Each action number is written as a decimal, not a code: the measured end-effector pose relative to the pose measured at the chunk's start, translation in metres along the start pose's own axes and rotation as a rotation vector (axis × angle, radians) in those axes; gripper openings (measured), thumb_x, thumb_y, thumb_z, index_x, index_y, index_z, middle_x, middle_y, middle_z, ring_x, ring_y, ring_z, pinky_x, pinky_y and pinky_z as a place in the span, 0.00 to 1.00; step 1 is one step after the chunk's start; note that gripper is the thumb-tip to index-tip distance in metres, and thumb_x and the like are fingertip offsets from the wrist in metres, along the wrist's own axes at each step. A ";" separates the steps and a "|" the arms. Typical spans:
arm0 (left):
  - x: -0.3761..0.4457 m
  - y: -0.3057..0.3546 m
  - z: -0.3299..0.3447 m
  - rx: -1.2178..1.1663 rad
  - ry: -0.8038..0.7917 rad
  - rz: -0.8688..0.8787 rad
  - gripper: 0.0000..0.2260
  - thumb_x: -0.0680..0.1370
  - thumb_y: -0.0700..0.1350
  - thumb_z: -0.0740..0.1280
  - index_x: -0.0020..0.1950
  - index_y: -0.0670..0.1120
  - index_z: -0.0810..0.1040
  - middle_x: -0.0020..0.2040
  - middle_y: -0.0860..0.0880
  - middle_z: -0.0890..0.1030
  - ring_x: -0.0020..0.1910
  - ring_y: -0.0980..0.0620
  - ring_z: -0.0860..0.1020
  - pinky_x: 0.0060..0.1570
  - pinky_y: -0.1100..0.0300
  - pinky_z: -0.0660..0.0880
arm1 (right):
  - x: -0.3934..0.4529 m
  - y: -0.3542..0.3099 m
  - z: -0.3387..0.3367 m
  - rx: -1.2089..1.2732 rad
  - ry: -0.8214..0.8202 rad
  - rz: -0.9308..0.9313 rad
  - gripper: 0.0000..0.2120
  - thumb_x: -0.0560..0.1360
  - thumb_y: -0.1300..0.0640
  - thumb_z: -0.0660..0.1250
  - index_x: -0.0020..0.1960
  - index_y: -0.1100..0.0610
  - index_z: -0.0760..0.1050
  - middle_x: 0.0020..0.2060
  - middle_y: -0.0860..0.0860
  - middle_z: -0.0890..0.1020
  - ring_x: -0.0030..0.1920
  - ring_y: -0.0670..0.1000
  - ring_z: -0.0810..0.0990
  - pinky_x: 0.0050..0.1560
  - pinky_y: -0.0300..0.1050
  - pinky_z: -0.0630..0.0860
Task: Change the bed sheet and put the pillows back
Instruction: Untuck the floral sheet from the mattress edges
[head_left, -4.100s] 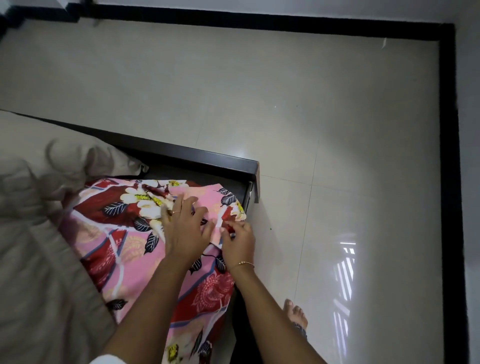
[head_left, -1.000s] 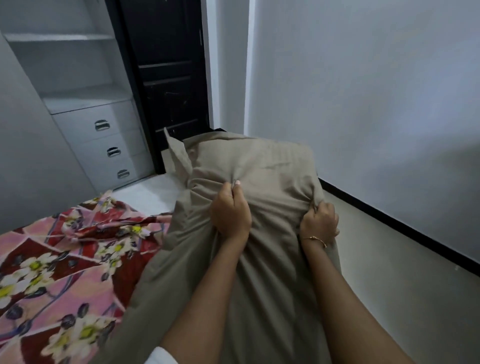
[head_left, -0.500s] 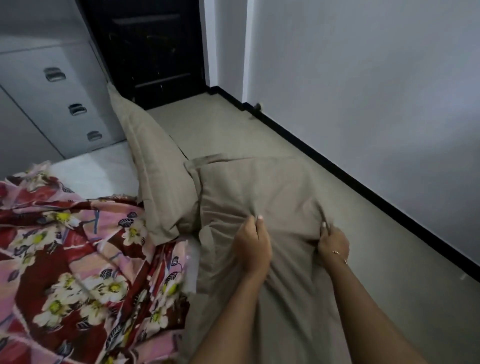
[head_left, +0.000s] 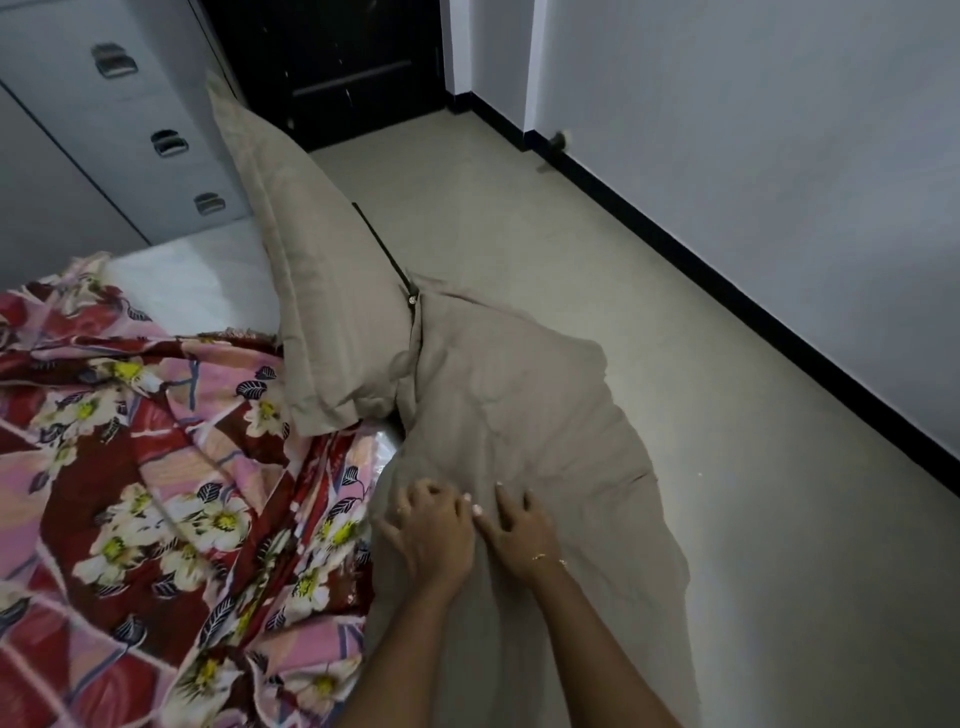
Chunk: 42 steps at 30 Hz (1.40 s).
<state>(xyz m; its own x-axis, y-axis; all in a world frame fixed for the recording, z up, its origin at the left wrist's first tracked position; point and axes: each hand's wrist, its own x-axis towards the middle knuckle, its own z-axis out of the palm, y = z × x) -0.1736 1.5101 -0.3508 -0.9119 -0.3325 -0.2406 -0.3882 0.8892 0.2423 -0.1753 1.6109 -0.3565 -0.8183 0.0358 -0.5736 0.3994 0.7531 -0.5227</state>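
A beige pillow (head_left: 519, 405) lies over the right edge of the bed, its far end toward the floor side. My left hand (head_left: 431, 530) and my right hand (head_left: 519, 530) rest side by side on its near part, fingers loosely spread, holding no fabric. A second beige pillow (head_left: 317, 280) stands on edge just behind it, leaning left. The red and pink floral bed sheet (head_left: 156, 493) lies crumpled over the left of the bed, and bare white mattress (head_left: 192, 280) shows beyond it.
A grey drawer unit (head_left: 156, 140) stands past the head of the bed, with a black door (head_left: 353, 62) next to it. Beige floor tiles (head_left: 727, 467) run along the right, bounded by a white wall with black skirting (head_left: 779, 332).
The pillow I gripped with both hands has come down onto the bed's right edge. Both hands have let go of its fabric and moved close together on it.
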 end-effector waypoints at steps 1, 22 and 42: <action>0.000 -0.011 0.001 0.004 -0.047 -0.058 0.15 0.78 0.55 0.60 0.62 0.51 0.73 0.68 0.47 0.67 0.70 0.43 0.61 0.66 0.42 0.60 | -0.001 -0.005 0.009 -0.036 -0.008 -0.020 0.62 0.49 0.16 0.35 0.74 0.48 0.58 0.74 0.60 0.56 0.73 0.58 0.58 0.71 0.45 0.55; -0.048 -0.103 -0.039 -0.669 -0.045 -0.092 0.17 0.81 0.46 0.59 0.66 0.39 0.69 0.63 0.40 0.75 0.62 0.42 0.73 0.58 0.57 0.67 | -0.076 -0.072 0.084 0.068 0.538 -0.030 0.12 0.76 0.62 0.58 0.52 0.64 0.78 0.53 0.59 0.80 0.57 0.58 0.77 0.48 0.51 0.68; -0.058 -0.246 -0.041 -0.233 -0.200 -0.195 0.27 0.76 0.36 0.64 0.73 0.49 0.61 0.68 0.40 0.69 0.59 0.40 0.75 0.54 0.51 0.75 | -0.127 -0.119 0.183 -0.342 0.681 -0.225 0.19 0.54 0.60 0.81 0.44 0.56 0.82 0.52 0.58 0.81 0.57 0.63 0.78 0.47 0.76 0.68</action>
<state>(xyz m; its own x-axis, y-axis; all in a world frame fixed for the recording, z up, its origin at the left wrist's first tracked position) -0.0307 1.2973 -0.3582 -0.7824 -0.4001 -0.4772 -0.5932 0.7122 0.3755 -0.0431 1.3964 -0.3374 -0.9812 0.1696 0.0925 0.1358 0.9460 -0.2942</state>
